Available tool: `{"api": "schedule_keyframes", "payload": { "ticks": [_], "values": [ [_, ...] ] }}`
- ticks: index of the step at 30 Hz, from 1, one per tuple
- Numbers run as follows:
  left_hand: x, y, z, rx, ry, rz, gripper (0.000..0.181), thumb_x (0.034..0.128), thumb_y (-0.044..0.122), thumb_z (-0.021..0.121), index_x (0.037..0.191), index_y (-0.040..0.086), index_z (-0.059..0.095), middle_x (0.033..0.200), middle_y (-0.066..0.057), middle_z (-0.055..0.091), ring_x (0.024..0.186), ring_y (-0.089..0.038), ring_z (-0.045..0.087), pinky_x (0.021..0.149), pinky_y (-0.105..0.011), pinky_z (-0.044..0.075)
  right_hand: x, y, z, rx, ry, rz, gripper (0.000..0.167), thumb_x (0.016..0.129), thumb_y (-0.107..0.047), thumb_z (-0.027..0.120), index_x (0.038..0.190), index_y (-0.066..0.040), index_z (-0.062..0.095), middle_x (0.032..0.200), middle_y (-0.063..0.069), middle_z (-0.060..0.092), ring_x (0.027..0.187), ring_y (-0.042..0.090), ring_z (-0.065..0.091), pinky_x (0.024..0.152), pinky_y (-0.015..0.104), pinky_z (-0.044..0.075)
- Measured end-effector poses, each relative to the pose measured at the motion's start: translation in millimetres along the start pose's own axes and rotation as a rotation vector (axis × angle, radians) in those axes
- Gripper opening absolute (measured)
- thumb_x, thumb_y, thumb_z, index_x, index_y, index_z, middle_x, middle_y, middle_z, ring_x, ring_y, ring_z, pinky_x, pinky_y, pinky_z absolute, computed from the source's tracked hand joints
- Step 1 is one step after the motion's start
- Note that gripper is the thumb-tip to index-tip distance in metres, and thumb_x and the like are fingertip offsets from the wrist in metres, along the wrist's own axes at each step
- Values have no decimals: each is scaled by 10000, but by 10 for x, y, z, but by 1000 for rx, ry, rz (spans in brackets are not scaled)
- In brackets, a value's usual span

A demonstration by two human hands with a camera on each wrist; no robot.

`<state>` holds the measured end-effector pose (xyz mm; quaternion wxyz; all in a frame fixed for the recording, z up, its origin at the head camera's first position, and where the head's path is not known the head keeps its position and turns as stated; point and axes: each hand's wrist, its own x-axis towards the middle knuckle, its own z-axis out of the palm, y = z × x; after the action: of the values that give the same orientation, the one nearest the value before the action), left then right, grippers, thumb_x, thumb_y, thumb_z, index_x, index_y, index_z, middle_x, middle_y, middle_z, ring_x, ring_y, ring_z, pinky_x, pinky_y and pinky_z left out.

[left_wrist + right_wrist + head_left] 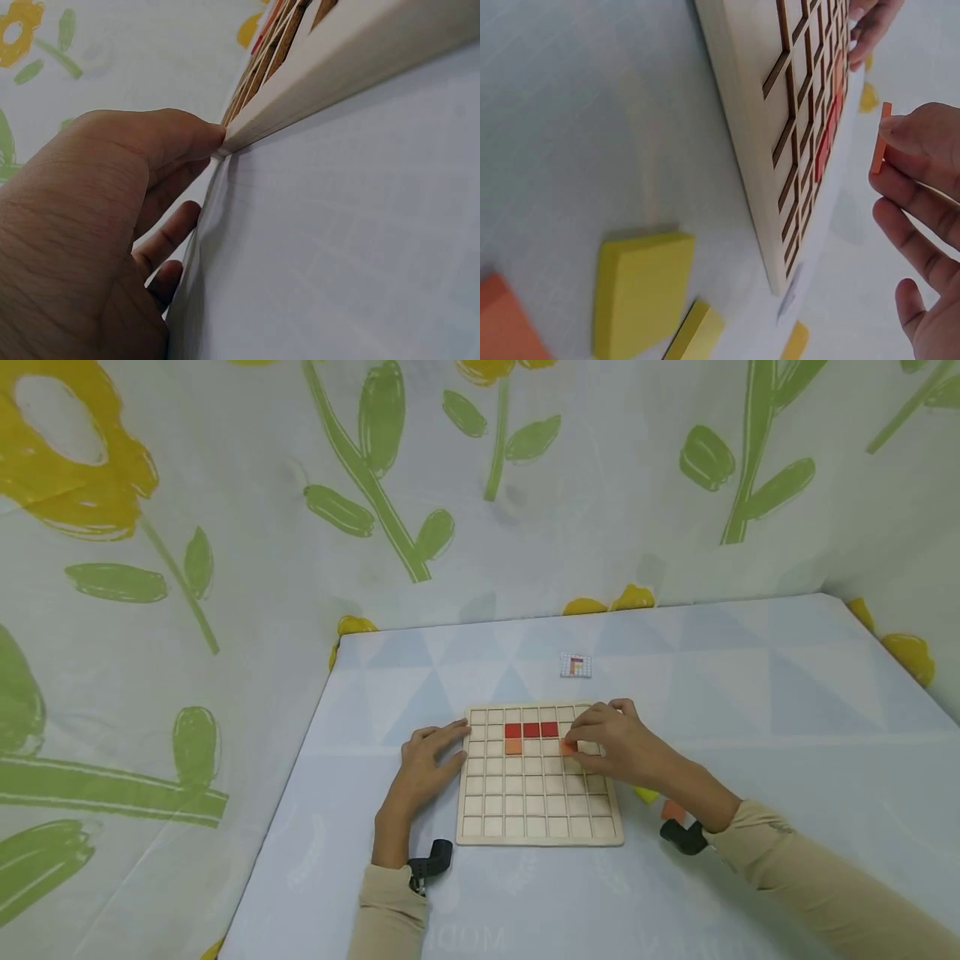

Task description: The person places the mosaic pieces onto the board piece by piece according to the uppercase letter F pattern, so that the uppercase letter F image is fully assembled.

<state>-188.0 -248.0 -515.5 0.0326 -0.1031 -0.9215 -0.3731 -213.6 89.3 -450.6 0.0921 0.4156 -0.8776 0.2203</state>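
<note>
A wooden grid board (540, 835) lies on the table, with three red tiles (531, 730) in a row and an orange tile (513, 746) just below the leftmost. My right hand (626, 747) is over the board's right part, pinching another orange tile (568, 747). In the right wrist view that orange tile (882, 139) stands on edge between thumb and fingers of the right hand (930, 172), above the board (742, 112). At the board's left edge my left hand (423, 772) rests its fingertips; in the left wrist view the left hand's (97, 202) thumb touches the board's side (315, 82).
A small card (576, 665) with a coloured grid pattern lies beyond the board. Right of the board, partly under the right forearm, are a yellow piece (647, 794) and an orange piece (673, 811); the right wrist view shows two yellow blocks (641, 292). Flowered cloth hangs behind the table.
</note>
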Motion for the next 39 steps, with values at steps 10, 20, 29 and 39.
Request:
{"api": "schedule_keyframes", "payload": {
  "ticks": [10, 20, 29, 39],
  "values": [
    [-3, -12, 9, 18, 7, 10, 423, 972, 256, 641, 1394, 225, 619, 1490, 133, 492, 1313, -250, 398, 1086, -525, 217, 150, -106, 118, 33, 30, -67, 144, 781, -139, 863, 902, -123, 786, 915, -36, 716, 960, 189, 613, 878, 508, 349],
    [-7, 2, -8, 26, -7, 19, 426, 981, 250, 638, 1404, 206, 609, 1500, 105, 487, 1317, -263, 399, 1084, -529, 213, 269, -206, 232, 7, -14, -76, 91, 837, -161, 819, 923, -160, 789, 944, -63, 722, 989, 167, 609, 901, 484, 358],
    [-10, 3, -8, 21, -3, 14, 425, 980, 241, 637, 1402, 207, 611, 1496, 118, 489, 1318, -259, 398, 1090, -525, 205, 406, -326, 321, -32, -64, -77, 59, 848, -202, 814, 891, -183, 778, 942, -62, 705, 966, 170, 605, 893, 483, 381],
    [-4, -4, 2, 27, 0, 14, 431, 979, 242, 641, 1407, 211, 606, 1500, 96, 491, 1322, -263, 397, 1084, -535, 212, 480, -385, 425, -78, -116, -70, 64, 863, -247, 805, 851, -187, 787, 929, -64, 717, 940, 174, 611, 877, 468, 392]
  ]
}}
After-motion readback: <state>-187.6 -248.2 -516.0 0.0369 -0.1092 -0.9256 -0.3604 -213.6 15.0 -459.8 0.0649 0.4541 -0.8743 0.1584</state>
